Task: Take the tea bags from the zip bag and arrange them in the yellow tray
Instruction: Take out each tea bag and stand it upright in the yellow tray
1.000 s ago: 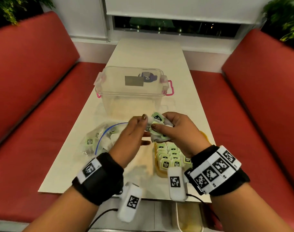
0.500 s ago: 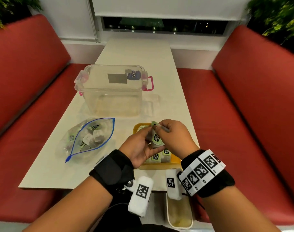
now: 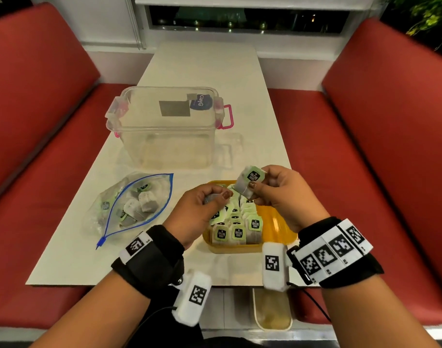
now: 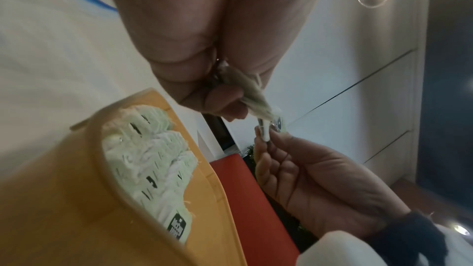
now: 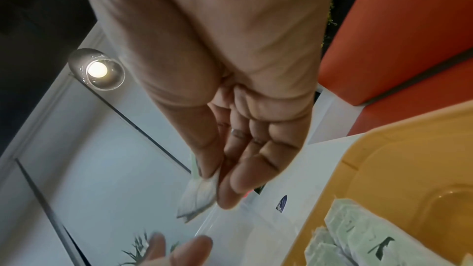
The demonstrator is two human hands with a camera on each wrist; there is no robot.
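Tea bag (image 3: 250, 181) pinched by right hand (image 3: 281, 194) above yellow tray's (image 3: 277, 222) bare right side, left hand (image 3: 202, 212) gripping another

My right hand (image 5: 230, 128) pinches a tea bag (image 5: 198, 197) | yellow tray (image 5: 384, 169) lower right, tea bags (image 5: 358, 236) inside | left fingertips (image 5: 189, 250) below

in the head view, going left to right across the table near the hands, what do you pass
zip bag with tea bags still inside → left hand pinching a tea bag → tea bags standing in rows in the yellow tray → right hand holding up another tea bag
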